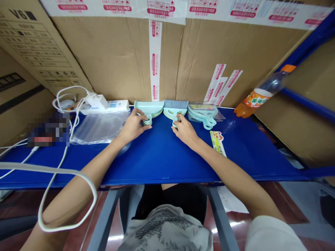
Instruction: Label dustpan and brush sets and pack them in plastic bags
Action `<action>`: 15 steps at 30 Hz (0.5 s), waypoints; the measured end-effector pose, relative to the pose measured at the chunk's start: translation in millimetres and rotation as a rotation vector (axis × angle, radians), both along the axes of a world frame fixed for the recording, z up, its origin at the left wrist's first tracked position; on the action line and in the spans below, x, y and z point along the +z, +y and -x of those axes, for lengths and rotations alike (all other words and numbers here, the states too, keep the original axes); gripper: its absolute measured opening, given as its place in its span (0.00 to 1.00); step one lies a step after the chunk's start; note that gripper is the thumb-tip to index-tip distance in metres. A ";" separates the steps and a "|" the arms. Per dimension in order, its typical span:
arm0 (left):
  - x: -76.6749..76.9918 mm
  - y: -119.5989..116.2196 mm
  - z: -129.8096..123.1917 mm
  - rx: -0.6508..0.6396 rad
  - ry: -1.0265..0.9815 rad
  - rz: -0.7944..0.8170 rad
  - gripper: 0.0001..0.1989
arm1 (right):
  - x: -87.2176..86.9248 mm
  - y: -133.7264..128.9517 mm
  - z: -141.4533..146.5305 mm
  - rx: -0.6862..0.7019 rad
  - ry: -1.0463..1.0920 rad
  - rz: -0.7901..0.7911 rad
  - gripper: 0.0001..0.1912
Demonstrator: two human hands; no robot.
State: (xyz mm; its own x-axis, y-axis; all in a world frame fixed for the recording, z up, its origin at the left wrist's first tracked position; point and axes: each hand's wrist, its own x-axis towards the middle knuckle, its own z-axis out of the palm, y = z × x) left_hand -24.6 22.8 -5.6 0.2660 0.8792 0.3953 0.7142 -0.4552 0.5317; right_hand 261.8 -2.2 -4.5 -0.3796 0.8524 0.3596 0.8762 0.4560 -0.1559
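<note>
A stack of light green dustpans (149,106) lies at the back of the blue tabletop against the cardboard. My left hand (134,126) has its fingers and thumb curled round the handle end of that stack. Just to the right lie small hand brushes (171,112), stacked with grey bristles toward the cardboard. My right hand (185,130) pinches the handle of the top brush, its fingertips partly covering the handle. To the right of it, a bagged dustpan and brush set (203,113) lies in clear plastic with its handle toward me.
Clear plastic bags (101,127) lie left of my left hand, beside a white power strip (117,105) and a looping white cable (65,153). A printed card (217,142) lies at right. An orange drink bottle (259,96) leans at the back right. Large cardboard boxes (117,59) wall the back.
</note>
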 end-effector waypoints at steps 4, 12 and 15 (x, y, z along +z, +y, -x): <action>3.6 -4.4 -3.6 0.002 0.009 -0.018 0.15 | 19.0 -8.1 0.8 -0.069 -0.033 0.016 0.15; 18.0 -17.6 -13.4 0.116 0.062 -0.127 0.27 | 83.6 1.9 -92.9 -0.641 0.070 -0.033 0.25; 18.1 -17.2 -14.4 0.125 0.023 -0.133 0.25 | 89.4 -0.2 -110.1 -0.763 -0.035 0.184 0.43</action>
State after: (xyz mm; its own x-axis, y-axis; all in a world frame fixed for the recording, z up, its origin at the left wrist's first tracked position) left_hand -10.1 5.6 12.5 0.1683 0.8463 0.5054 0.7808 -0.4274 0.4557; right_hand 371.8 -2.4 84.9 0.3260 0.9269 0.1858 0.9427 -0.3042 -0.1368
